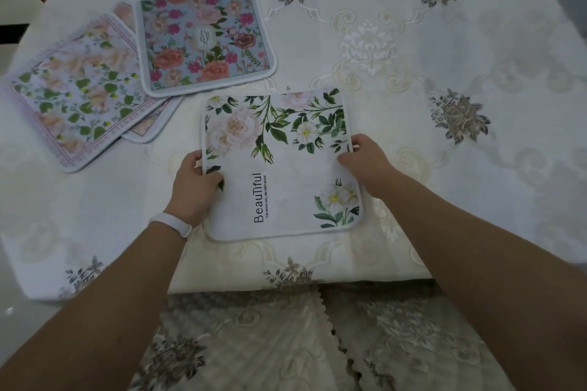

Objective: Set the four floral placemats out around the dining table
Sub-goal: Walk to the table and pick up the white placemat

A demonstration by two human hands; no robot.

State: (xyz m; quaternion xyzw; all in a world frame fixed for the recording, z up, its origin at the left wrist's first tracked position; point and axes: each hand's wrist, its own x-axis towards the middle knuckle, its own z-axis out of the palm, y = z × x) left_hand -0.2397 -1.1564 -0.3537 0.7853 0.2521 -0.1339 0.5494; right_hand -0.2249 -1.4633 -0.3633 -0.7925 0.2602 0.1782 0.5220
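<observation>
The tabletop (476, 168) is covered by a white tablecloth (444, 41) on which grey-brown flower groups and cream scrolls are embroidered. Below the near edge of the tabletop, a patterned fabric (286, 343) with a scalloped border is seen.

Four floral placemats are found on the left and middle part of the cloth. A pale placemat (79, 95) with green leaves and peach flowers is laid at the far left, turned at an angle. A blue placemat (203, 38) with red and orange roses is placed beside it, to the right, and its near left corner lies over the pale one. A fourth placemat (149, 127) is mostly hidden under these two; only pink corners of it are shown.

The white placemat (286, 174), printed with green stems, white flowers and the word "BeauTiful", is held in the middle, near the front edge of the tabletop and apart from the other three. Whether it rests on the cloth or is slightly lifted cannot be told.

Its left edge is gripped by the left hand (193, 187) and its right edge by the right hand (365, 165). The fingers of both hands are closed on the placemat, with the thumbs on its top face.

A white wristband (171, 222) is worn on the left wrist.
</observation>
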